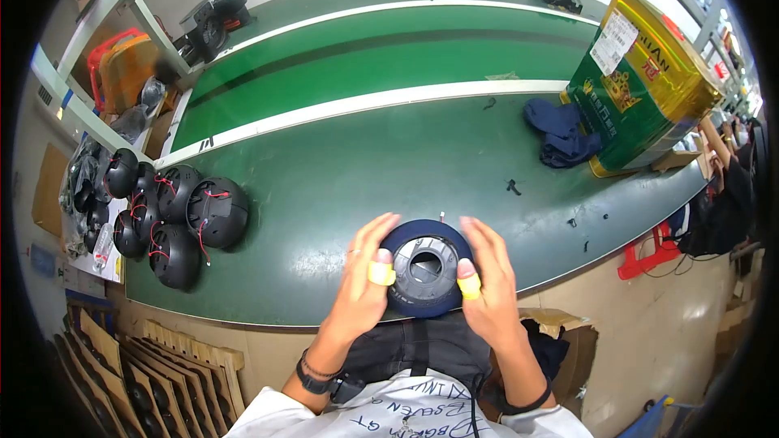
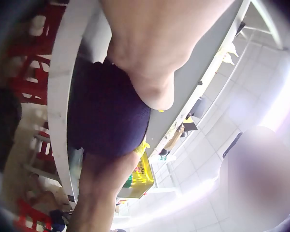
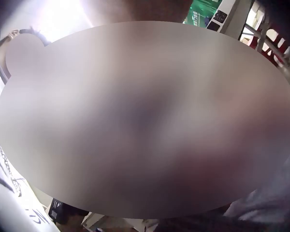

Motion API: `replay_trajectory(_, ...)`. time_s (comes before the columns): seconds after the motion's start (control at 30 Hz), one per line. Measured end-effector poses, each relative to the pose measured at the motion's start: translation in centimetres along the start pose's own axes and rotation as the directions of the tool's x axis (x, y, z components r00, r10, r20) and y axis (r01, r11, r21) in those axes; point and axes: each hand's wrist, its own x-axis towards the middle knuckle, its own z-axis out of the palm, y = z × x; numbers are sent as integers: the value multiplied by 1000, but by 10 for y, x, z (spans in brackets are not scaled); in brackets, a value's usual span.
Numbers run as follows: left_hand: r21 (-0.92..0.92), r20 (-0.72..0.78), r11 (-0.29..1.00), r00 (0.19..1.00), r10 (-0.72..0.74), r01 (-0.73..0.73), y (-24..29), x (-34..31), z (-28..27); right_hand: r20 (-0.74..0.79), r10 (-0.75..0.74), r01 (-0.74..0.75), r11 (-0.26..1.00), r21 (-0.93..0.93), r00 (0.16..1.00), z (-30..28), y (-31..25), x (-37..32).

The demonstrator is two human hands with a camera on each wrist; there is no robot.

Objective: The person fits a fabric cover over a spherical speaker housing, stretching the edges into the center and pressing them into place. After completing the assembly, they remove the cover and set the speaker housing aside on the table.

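A round black plastic housing [image 1: 406, 278] with a hollow centre ring is wrapped around its side in navy cloth [image 1: 445, 302]. My left hand [image 1: 361, 280] grips its left side, thumb on the top face near the ring. On the opposite side my right hand [image 1: 490, 280] holds it likewise, fingers along the far edge. Yellow tape wraps both thumbs. A short wire end sticks up behind the cloth. In the left wrist view the navy cloth [image 2: 113, 111] spans between both hands at the table's edge. Most of the right wrist view is blurred out.
Several black domed housings [image 1: 217, 212] with red wires sit at the table's left. A navy cloth bundle [image 1: 561, 134] lies beside a green and gold tin [image 1: 641, 85] at the right. Small black bits [image 1: 513, 187] dot the tabletop. A green conveyor belt [image 1: 381, 53] runs behind.
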Motion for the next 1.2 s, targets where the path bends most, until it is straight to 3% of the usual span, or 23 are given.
replay_trajectory(0.03,-1,-5,1000,1000,7,-7,9,-2,-10,-41,151,-154,985,-79,988,-6,-9,-4)
replay_trajectory(0.07,-16,20,995,995,-99,99,18,-5,-19,56,366,-368,930,16,929,-15,-22,-8)
replay_trajectory(0.1,-28,48,977,977,-208,209,24,-10,-24,59,370,-372,928,15,927,-16,-24,-11)
replay_trajectory(0.17,35,133,976,967,-218,215,27,-12,-24,178,280,-275,960,-50,943,-17,-28,-14)
replay_trajectory(0.2,17,99,988,983,-157,156,28,-13,-22,151,349,-373,911,179,925,-15,-38,-11)
replay_trajectory(0.23,-1,61,996,994,-92,92,26,-12,-20,150,333,-357,917,179,931,-14,-36,-9)
replay_trajectory(0.27,-316,-14,945,996,-89,80,19,-14,-16,9,68,-68,981,181,998,-11,-29,-9)
replay_trajectory(0.3,-520,-27,849,992,-125,93,30,-14,-22,-126,-200,218,965,145,972,-7,-19,-11)
replay_trajectory(0.33,-497,-53,867,997,-55,21,12,-14,-20,-157,-276,302,938,170,948,-2,-3,-13)
replay_trajectory(0.37,-471,-78,880,997,20,-55,-14,-14,-16,-157,-282,308,936,173,946,1,8,-18)
replay_trajectory(0.47,-600,-162,799,971,-174,43,-27,-16,4,-191,-97,144,958,249,977,13,31,-23)
replay_trajectory(0.57,-449,-228,892,958,-172,53,-9,-10,0,-301,68,70,903,424,951,4,23,-12)
replay_trajectory(0.63,-324,-249,937,944,-215,128,12,2,-5,-239,156,-95,964,248,959,-14,8,8)
replay_trajectory(0.7,92,-46,968,972,-232,235,33,16,-13,-75,214,-202,969,141,974,-21,-9,37)
replay_trajectory(0.73,182,-55,941,958,-280,285,39,24,-14,31,231,-232,972,26,972,-23,-12,47)
replay_trajectory(0.83,262,-42,941,976,-212,215,36,31,-15,149,228,-205,966,-156,962,-24,-14,59)
replay_trajectory(0.9,240,-29,955,985,-173,175,34,32,-14,147,155,-122,969,-213,977,-21,-16,60)
replay_trajectory(1.03,91,-72,952,955,-288,293,29,36,-18,153,103,-62,966,-252,983,-26,-23,85)
replay_trajectory(1.07,-118,-59,965,968,-243,235,22,35,-18,152,90,-50,967,-248,984,-26,-16,98)
replay_trajectory(1.1,-307,-85,938,977,-195,161,17,31,-24,104,24,-10,992,-127,994,-19,6,114)
replay_trajectory(1.13,-268,-135,956,978,-158,117,15,23,-33,82,-8,23,983,-181,997,-20,-7,135)
replay_trajectory(1.17,-225,-180,971,976,-120,78,14,17,-45,19,-49,50,997,-58,999,-9,18,160)
replay_trajectory(1.2,-262,-206,945,946,-251,194,22,9,-61,-31,-42,42,999,0,999,-3,21,187)
